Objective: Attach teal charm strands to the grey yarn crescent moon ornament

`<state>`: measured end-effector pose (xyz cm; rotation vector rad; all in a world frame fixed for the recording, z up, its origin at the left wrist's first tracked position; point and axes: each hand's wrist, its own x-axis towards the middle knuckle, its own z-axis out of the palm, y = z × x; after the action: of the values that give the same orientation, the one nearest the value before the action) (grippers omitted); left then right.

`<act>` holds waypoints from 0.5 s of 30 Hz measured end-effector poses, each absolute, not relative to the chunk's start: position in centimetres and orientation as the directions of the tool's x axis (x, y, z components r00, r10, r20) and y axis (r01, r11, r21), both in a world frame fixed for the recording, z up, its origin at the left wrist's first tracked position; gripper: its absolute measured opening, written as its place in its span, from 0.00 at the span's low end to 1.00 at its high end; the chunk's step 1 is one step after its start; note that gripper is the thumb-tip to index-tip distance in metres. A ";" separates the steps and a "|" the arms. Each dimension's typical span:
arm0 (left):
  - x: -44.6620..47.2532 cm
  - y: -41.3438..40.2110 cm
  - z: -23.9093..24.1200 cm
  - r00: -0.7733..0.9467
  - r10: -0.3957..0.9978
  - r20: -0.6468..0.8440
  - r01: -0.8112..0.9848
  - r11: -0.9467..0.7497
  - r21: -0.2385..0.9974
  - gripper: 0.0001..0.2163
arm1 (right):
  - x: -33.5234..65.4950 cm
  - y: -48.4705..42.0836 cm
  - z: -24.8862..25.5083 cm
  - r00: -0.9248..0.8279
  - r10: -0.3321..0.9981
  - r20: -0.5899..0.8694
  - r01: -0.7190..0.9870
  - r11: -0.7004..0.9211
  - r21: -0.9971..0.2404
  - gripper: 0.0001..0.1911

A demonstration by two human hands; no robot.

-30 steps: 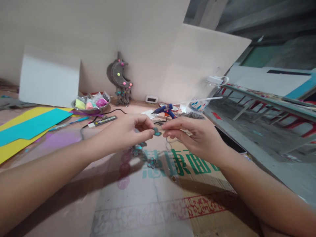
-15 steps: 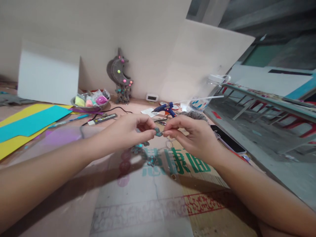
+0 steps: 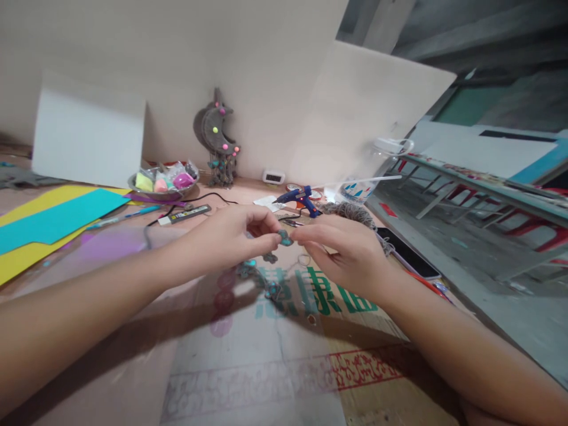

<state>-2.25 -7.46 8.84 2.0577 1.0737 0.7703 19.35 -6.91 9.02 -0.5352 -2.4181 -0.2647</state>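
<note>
Between the thumb and index finger of my left hand (image 3: 248,236) is a small grey-and-teal yarn-wrapped ornament (image 3: 286,238). My right hand (image 3: 346,248) is closed in a pinch at the ornament's right edge, its fingertips touching it; the ends of the fingers partly hide what they grip. Below my left hand, more grey pieces with turquoise bits hang or lie, among them a small star-like charm (image 3: 272,290); I cannot tell whether they touch the board. Under both hands is a cardboard sheet (image 3: 373,402) with green and red print, partly covered by a translucent sheet.
Behind my hands lie a blue glue gun (image 3: 299,196), a ball of grey yarn (image 3: 355,214) and a phone (image 3: 410,253). A bowl of coloured clay packets (image 3: 155,194) stands left of a grey crescent moon ornament (image 3: 217,133). A clear bottle (image 3: 377,160) stands back right.
My right hand has turned slightly and its fingers have come closer over the ornament's right edge. My left hand stays nearly still. The hanging pieces have shifted slightly.
</note>
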 end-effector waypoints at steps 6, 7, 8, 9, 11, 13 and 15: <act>-2.2 -7.6 9.1 0.462 0.863 0.203 0.479 -0.436 0.762 0.05 | 19.6 -6.7 8.8 -0.734 0.271 0.623 0.423 0.900 0.107 0.12; -2.2 -7.6 9.1 0.466 0.861 0.204 0.476 -0.439 0.762 0.05 | 19.6 -6.7 8.8 -0.736 0.269 0.621 0.420 0.901 0.108 0.12; -2.2 -7.6 9.1 0.472 0.858 0.204 0.469 -0.440 0.766 0.05 | 19.6 -6.7 8.8 -0.737 0.267 0.621 0.420 0.901 0.110 0.12; -2.2 -7.6 9.1 0.478 0.855 0.201 0.460 -0.439 0.772 0.05 | 19.6 -6.6 8.7 -0.739 0.267 0.619 0.420 0.900 0.113 0.12; -2.2 -7.6 9.0 0.481 0.855 0.194 0.450 -0.430 0.782 0.05 | 19.6 -6.6 8.7 -0.738 0.267 0.619 0.425 0.898 0.119 0.12; -2.2 -7.6 9.0 0.474 0.859 0.191 0.458 -0.426 0.780 0.05 | 19.6 -6.6 8.6 -0.737 0.271 0.619 0.433 0.892 0.125 0.12; -2.2 -7.6 9.0 0.472 0.861 0.192 0.468 -0.429 0.772 0.05 | 19.5 -6.6 8.6 -0.737 0.278 0.616 0.446 0.885 0.135 0.11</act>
<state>-2.19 -7.60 9.01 2.0695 1.0973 0.7758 19.55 -6.59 8.59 -0.5205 -2.4413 -0.3658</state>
